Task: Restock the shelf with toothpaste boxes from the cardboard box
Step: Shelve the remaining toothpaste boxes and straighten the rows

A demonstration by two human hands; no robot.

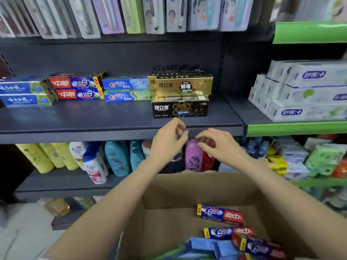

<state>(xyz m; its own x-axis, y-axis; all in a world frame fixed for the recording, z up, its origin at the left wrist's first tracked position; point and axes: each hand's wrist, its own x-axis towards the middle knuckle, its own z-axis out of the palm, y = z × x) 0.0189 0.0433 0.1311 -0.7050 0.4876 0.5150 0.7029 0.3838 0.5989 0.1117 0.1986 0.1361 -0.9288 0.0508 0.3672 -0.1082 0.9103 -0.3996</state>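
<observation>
A: Status. Left hand [169, 136] and right hand [218, 145] both hang in front of the dark grey metal shelf [75, 117], just below the black-and-gold toothpaste carton [180, 108]. Fingers loosely apart, holding nothing. No contact with any carton.

B: Where's the stock?

A: Most of what shows is already on the shelf: blue-green cartons far left, red-and-blue cartons [75, 89] stacked two high, blue-white cartons [127, 90], then the gold carton [184, 86] on top of the black one. The rest sits in the open brown cardboard box [169, 194] below the forearms: red-and-blue toothpaste boxes [220, 214] plus blue ones at the bottom edge.

B: Orientation?

A: Shelved cartons lie flat, long axis left-right along the shelf, printed face to the aisle. In the box the red-and-blue ones also lie roughly left-right but skewed, print upside down from this view. They need turning before placing.

B: Risks?

A: Three, my read. The black carton sits well forward of the other rows, near the shelf lip; a knuckle bump while reaching could push it off. The gold one sits offset on top, so a nudge to the lower carton could tip the stack. And the box cartons lie jumbled, so a rushed grab likely shelves one upside down or in the wrong brand row.
</observation>
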